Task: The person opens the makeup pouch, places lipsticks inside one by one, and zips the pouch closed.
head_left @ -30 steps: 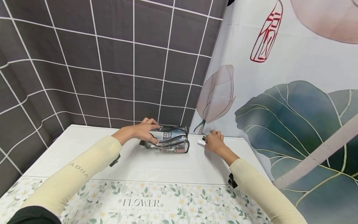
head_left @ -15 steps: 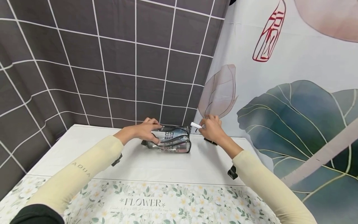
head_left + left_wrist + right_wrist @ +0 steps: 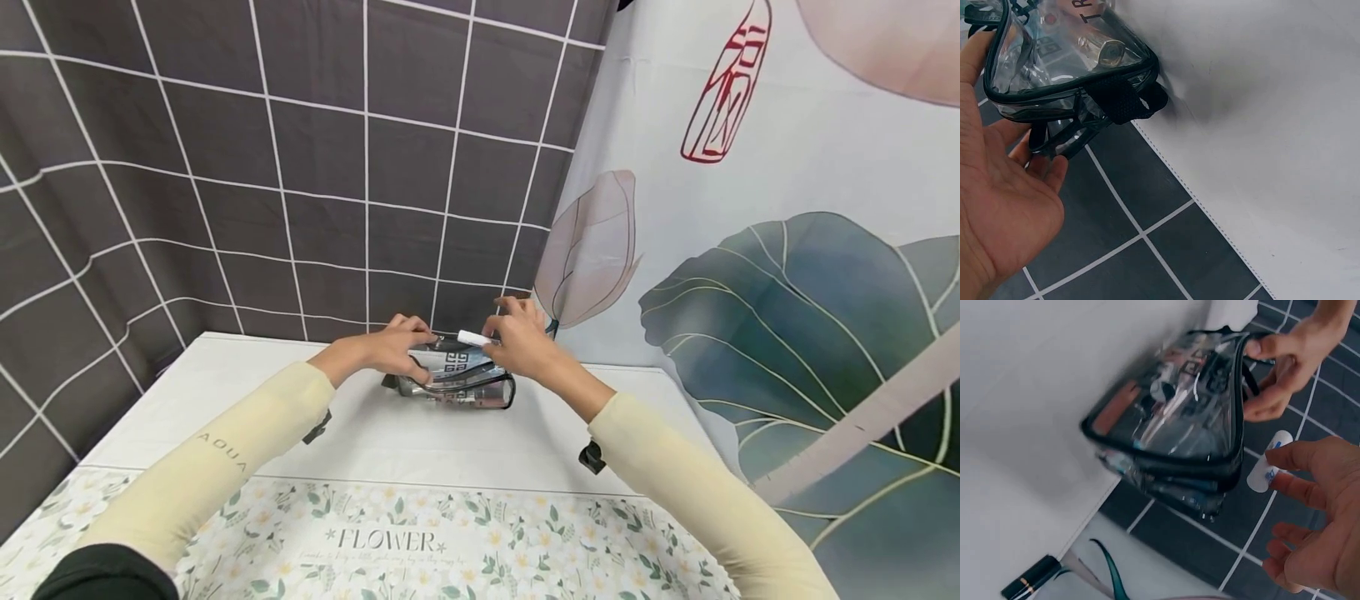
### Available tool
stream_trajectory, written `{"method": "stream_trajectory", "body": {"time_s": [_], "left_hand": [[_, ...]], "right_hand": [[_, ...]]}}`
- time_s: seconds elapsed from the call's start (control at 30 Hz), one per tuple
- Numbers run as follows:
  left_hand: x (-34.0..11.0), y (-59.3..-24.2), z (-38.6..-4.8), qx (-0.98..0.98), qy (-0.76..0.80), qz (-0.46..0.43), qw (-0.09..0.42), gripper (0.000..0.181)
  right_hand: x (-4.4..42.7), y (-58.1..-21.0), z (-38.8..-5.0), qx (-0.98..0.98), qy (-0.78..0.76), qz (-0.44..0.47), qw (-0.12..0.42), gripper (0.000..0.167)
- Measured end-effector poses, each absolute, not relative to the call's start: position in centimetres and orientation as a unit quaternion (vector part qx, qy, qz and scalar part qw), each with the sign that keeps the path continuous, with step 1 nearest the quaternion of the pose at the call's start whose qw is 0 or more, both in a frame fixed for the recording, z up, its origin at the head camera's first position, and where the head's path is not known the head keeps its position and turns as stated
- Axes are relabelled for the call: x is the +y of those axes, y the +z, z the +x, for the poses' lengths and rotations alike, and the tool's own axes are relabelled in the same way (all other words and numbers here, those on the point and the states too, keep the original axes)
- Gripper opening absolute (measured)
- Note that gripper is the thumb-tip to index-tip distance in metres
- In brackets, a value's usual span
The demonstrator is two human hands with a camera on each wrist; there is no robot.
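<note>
A clear pouch with black trim and dark printing [image 3: 468, 393] lies near the back of the white table. My left hand [image 3: 390, 346] grips its left part by the upper edge, thumb in front. In the left wrist view, a gold-capped item [image 3: 1110, 52] shows through the clear plastic. Between thumb and finger, my right hand [image 3: 521, 337] pinches a small white cylinder with blue print [image 3: 1270, 461], held above the right part of the pouch. In the right wrist view the cylinder is apart from the pouch, beside its top opening side. Several cosmetics-like items are inside, partly blurred.
A black tube with gold bands [image 3: 1030, 577] lies by the table's back edge; the right arm hides it in the head view. A dark gridded cloth [image 3: 315, 150] hangs behind, a leaf-printed one [image 3: 750, 333] at right. A floral mat [image 3: 390, 550] covers the front.
My right hand has picked the white cylinder up from the table and carried it left, over the pouch. The black tube has stayed behind. My left hand keeps its grip on the pouch.
</note>
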State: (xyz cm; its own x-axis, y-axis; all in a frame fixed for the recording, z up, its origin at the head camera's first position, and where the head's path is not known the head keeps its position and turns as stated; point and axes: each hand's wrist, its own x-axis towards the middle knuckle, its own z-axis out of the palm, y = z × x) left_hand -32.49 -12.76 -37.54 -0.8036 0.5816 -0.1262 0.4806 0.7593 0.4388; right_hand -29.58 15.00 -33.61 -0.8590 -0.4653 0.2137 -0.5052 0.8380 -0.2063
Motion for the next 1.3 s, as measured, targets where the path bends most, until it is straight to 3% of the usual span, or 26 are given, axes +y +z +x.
{"method": "stream_trajectory", "body": {"time_s": [0.5, 1.1, 1.3], "left_hand": [[-12.5, -37.9, -32.9, 0.93, 0.191, 0.284, 0.129, 0.093], [-12.5, -37.6, -32.8, 0.925, 0.203, 0.292, 0.13, 0.092], [-12.8, -37.9, -32.8, 0.926, 0.202, 0.29, 0.131, 0.092]], "right_hand": [[14.3, -34.5, -29.3, -0.962, 0.107, 0.248, 0.041, 0.027], [19.0, -34.4, -30.5, -0.958, 0.156, 0.213, 0.11, 0.024], [21.5, -35.4, -31.7, -0.972, 0.145, 0.16, 0.089, 0.029]]}}
